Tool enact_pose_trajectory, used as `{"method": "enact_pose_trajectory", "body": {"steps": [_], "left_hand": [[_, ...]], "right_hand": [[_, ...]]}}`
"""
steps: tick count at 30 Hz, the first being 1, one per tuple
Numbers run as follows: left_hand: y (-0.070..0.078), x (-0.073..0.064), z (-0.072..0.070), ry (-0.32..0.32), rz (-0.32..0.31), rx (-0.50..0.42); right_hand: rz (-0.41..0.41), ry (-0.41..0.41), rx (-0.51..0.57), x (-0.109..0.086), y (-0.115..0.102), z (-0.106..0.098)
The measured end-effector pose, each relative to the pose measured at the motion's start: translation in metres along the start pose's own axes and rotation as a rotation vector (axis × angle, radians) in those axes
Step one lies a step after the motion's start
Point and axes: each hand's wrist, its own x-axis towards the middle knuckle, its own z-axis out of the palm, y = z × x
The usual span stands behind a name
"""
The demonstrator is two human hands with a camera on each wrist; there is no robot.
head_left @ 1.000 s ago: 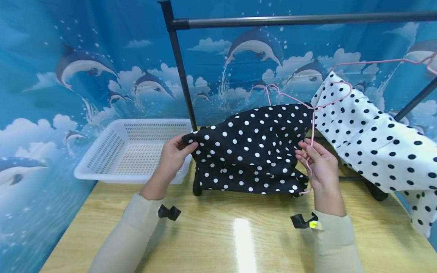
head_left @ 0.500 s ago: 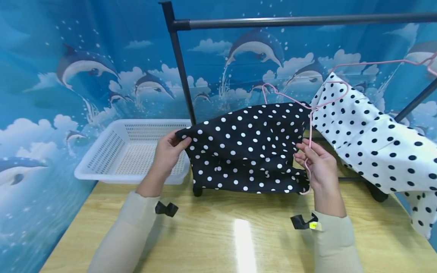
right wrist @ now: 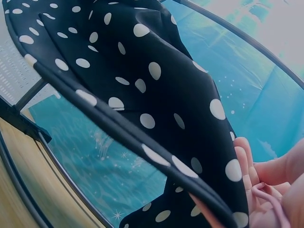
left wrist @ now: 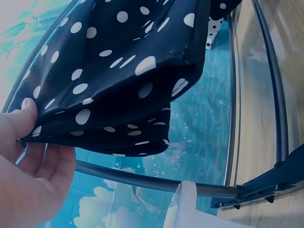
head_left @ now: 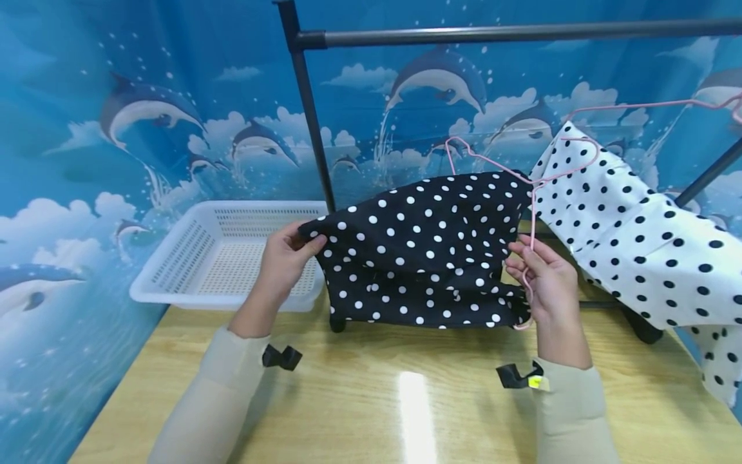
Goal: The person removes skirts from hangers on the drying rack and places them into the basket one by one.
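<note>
A blue dolphin-print curtain [head_left: 220, 154] hangs behind the rack, and a wooden counter [head_left: 359, 399] spreads under and in front of it. The dark metal rack [head_left: 522, 31] is the landmark here. The white cloth with black dots [head_left: 632, 225] slants down at the rack's right side. The black cloth with white dots [head_left: 417, 258], the piece being worked on, is stretched in front of the rack's left half, well below its top bar. The white basket [head_left: 197, 300] sits just left of the rack's left post.

A second pink hanger [head_left: 637, 106] is at the rack's upper right. The pink hanger [head_left: 532, 216] in use stands tipped on its side before the rack's middle, hook toward the right; the black cloth covers part of it, so I cannot tell whether it runs inside or behind.

In front of the rack's left post, the left hand's [head_left: 288, 254] grip pinches the black cloth's corner. Before the rack's middle, the right hand's [head_left: 547, 277] grip holds the hanger's wire between thumb and fingers.

The step in hand seems to be fitting cloth to hanger; the next move calls for drawing the cloth evenly over it while the wire is kept steady.
</note>
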Motion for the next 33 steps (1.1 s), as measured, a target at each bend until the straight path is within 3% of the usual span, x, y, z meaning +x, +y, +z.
{"method": "enact_pose_trajectory", "body": {"steps": [4, 14, 18, 23, 33], "left_hand": [[0.004, -0.006, 0.001, -0.033, 0.032, 0.004], [0.013, -0.019, 0.002, -0.058, 0.003, 0.029], [0.016, -0.023, 0.002, -0.06, 0.028, 0.034], [0.02, -0.022, 0.002, -0.062, 0.065, 0.029], [0.021, -0.016, -0.001, -0.043, 0.057, 0.076]], "right_hand": [[-0.005, 0.026, -0.025, 0.001, -0.001, 0.0], [0.024, 0.061, -0.058, 0.002, 0.0, 0.0], [0.026, 0.064, -0.066, 0.002, 0.0, 0.001], [0.016, 0.053, -0.051, 0.002, -0.001, -0.001], [0.009, 0.024, -0.045, 0.002, -0.001, -0.002]]}}
